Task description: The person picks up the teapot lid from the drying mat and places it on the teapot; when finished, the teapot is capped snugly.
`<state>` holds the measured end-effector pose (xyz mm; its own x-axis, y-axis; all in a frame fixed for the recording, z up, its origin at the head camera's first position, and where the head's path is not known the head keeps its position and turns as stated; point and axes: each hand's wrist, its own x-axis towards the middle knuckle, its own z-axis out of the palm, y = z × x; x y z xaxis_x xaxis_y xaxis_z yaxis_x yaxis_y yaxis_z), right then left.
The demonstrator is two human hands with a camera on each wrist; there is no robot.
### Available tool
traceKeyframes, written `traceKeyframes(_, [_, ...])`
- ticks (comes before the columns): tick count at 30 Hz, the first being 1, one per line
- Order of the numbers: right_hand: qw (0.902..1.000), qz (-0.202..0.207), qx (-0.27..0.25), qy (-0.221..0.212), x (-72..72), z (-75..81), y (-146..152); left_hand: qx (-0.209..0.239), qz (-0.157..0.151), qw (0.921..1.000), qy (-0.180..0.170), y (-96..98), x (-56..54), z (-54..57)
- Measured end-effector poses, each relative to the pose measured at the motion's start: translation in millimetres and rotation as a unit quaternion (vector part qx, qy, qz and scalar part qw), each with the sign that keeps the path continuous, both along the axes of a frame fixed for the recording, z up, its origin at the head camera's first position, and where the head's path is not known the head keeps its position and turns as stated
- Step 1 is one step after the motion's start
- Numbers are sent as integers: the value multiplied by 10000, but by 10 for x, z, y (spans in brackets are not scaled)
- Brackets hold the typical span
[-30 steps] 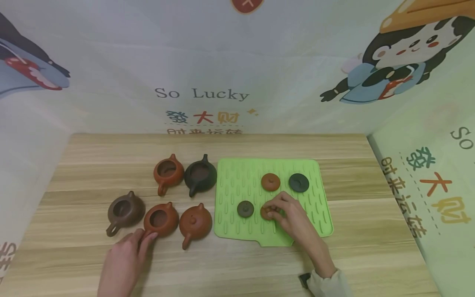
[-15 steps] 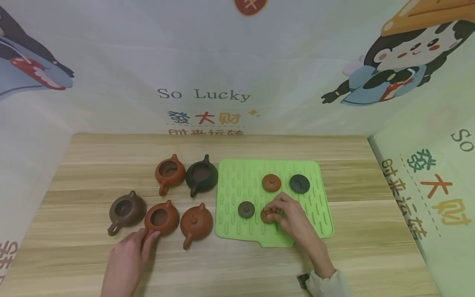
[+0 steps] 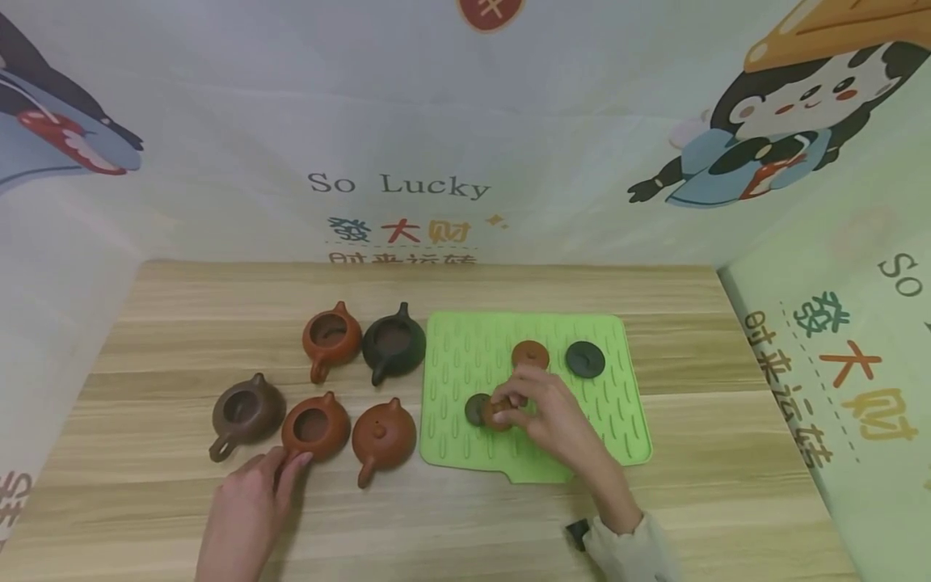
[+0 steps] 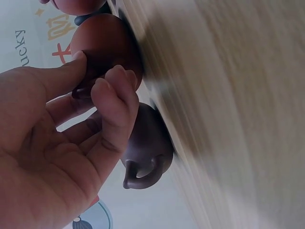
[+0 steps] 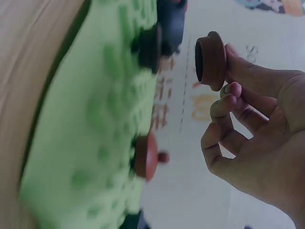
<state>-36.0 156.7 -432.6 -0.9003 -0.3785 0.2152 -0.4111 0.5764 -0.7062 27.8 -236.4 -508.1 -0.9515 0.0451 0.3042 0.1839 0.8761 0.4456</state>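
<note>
My left hand [image 3: 243,509] holds the handle of a lidless reddish-brown clay teapot [image 3: 333,435], which sits on the table. In the left wrist view, thumb and fingers close round that handle, hiding most of it. My right hand [image 3: 554,414] pinches a reddish-brown teapot lid [image 3: 496,417] by its knob. The right wrist view shows this lid [image 5: 213,61] lifted off the green mat [image 3: 454,364], its hollow underside facing down to the mat. In the head view it partly covers a dark grey-brown lid [image 3: 475,410]. Behind the right hand lies an orange-red lid [image 3: 529,354].
A black lid [image 3: 585,360] lies on the mat's right part. Around the held teapot stand a lidless purple-brown teapot [image 3: 267,411], a lidless orange-red one [image 3: 343,349], a lidless black one [image 3: 409,354] and a lidded reddish-brown one [image 3: 384,444]. Printed cloth walls surround the wooden table [image 3: 465,533].
My right hand has picked the reddish-brown lid up from the mat and carried it left, over the dark grey-brown lid's edge. My left hand keeps its hold on the teapot handle.
</note>
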Motion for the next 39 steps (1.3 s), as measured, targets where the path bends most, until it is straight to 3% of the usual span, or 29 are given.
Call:
traceKeyframes(4, [9994, 348, -42, -16, -46, 53, -192, 8, 25, 9999, -120, 85, 17, 216])
traceKeyframes(8, [9981, 589, -89, -145, -89, 102, -361, -5, 53, 9997, -225, 143, 32, 354])
traceKeyframes(12, [9970, 742, -163, -176, -143, 123, -486, 41, 35, 9998, -198, 111, 21, 281])
traceKeyframes(18, [9950, 943, -302, -112, -218, 122, -615, -96, -18, 9999, -46, -118, -45, -243])
traceKeyframes(21, [9940, 1023, -372, -132, -244, 115, -675, -70, -82, 9999, 26, -102, -33, -190])
traceKeyframes(25, [9926, 1131, -404, -175, -279, 127, -796, 37, -72, 10000, 8, -14, -9, 21])
traceKeyframes(31, [9893, 1404, -352, -181, -321, 112, -1013, 2, 45, 10000, 36, -42, -18, -70])
traceKeyframes(39, [9872, 1553, -355, 69, -379, 71, -1228, 29, 59, 9999, -151, -49, -17, -43])
